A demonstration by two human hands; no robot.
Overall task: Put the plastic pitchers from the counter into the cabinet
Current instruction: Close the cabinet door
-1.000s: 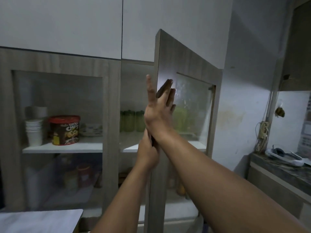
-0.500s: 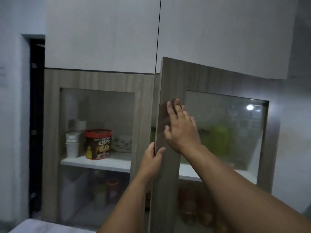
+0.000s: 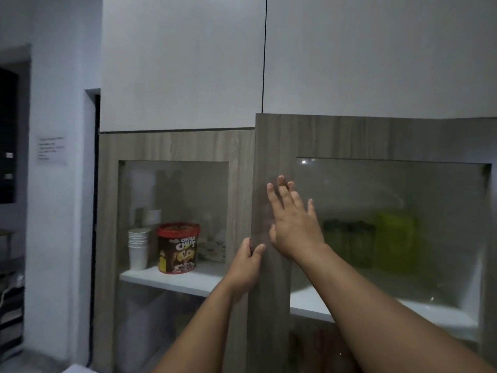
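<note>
Our cabinet door (image 3: pixel 271 292) has swung nearly shut since before. Our left hand (image 3: pixel 248 261) grips its edge; our right hand (image 3: pixel 291 224) presses flat, fingers spread. Behind the glass, one yellow-green pitcher (image 3: pixel 394 238); others are too blurred to count.

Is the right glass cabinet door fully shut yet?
Not quite. The right door stands slightly proud of the left door; the left hand wraps its edge.

green pitchers (image 3: pixel 392 238) in cabinet (image 3: pixel 349 135), behind glass.
</note>
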